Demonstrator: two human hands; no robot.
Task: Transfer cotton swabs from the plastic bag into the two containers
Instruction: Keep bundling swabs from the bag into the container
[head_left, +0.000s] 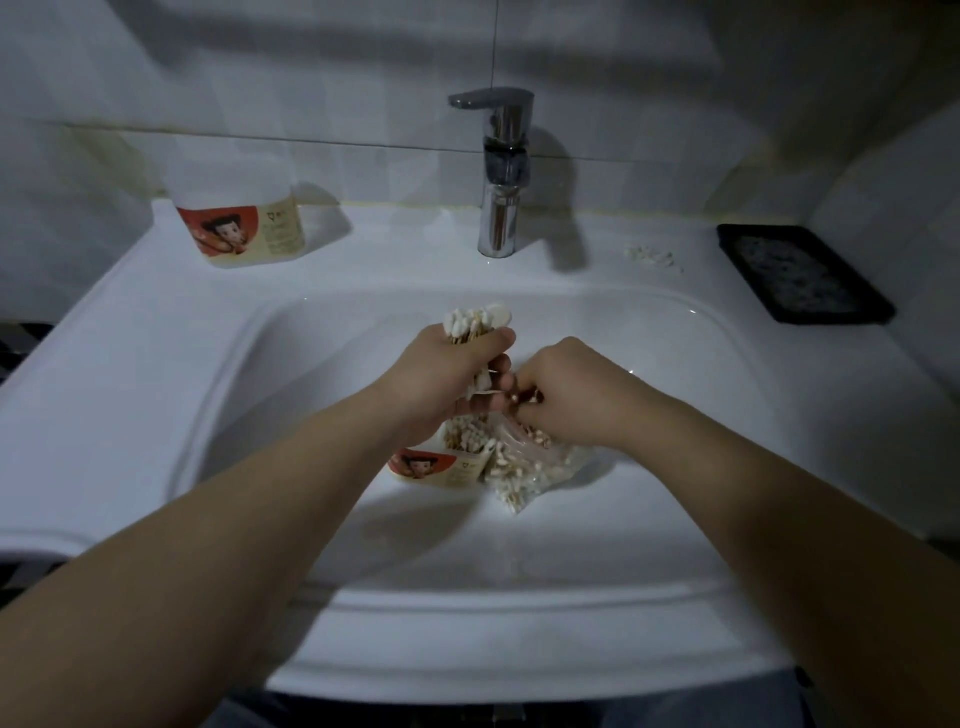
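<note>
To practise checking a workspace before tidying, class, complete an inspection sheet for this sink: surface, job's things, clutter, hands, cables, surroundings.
Surface: white ceramic sink.
Job's things: clear plastic bag of cotton swabs and red-labelled plastic container in basin; second red-labelled container on back-left ledge.
Clutter: white scraps, black rectangular tray on right ledge.
Hands: left hand grips swab bundle; right hand pinches bag's mouth.
Cables: nothing seen.
Surroundings: chrome faucet, white tiled wall.

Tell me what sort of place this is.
Probably a bathroom: a white washbasin, a chrome tap behind it, tiled walls, and a dark tray like a soap dish on the ledge.
</note>
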